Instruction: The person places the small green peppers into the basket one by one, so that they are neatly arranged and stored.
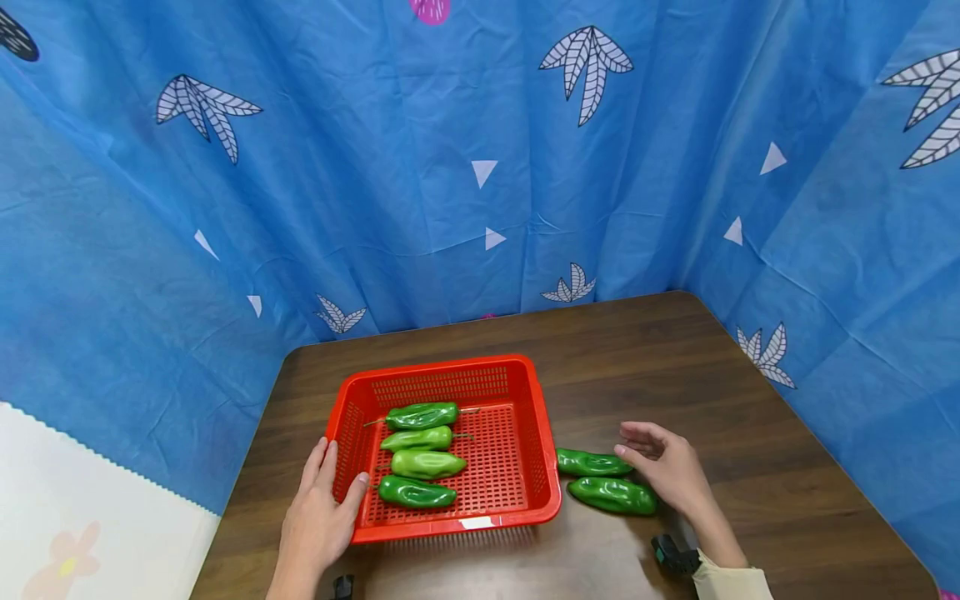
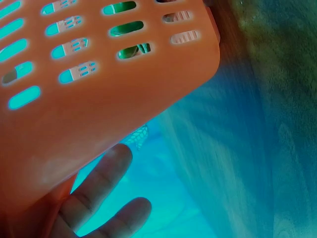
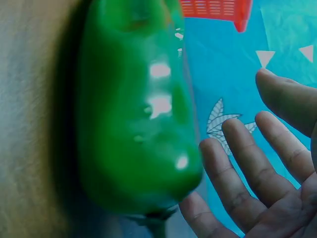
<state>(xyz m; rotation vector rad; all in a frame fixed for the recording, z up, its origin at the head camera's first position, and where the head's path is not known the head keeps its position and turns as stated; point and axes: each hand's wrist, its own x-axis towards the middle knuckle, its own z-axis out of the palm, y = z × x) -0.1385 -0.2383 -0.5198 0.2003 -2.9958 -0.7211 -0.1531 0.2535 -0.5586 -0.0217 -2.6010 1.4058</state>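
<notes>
My left hand (image 1: pixel 318 517) is at the left side of a red plastic basket (image 1: pixel 546 467), its thumb over the rim and its fingers along the outside. In the left wrist view two straight fingers (image 2: pixel 101 176) extend past the slotted basket wall (image 2: pixel 99 134). Several green peppers (image 1: pixel 423 464) lie in a column inside the basket. Just right of it, two dark green peppers (image 1: pixel 613 495) rest on the table. My right hand (image 1: pixel 671 471) hovers beside them, fingers loosely spread and holding nothing. One pepper (image 3: pixel 138 114) looms large in the right wrist view, apart from most fingers.
A brown wooden table (image 1: pixel 615 367) carries everything. Blue patterned curtains (image 1: pixel 450 167) hang behind and at both sides. A white cloth (image 1: pixel 90 517) with a flower print is at the lower left. A small black device (image 1: pixel 675 554) sits by the right wrist.
</notes>
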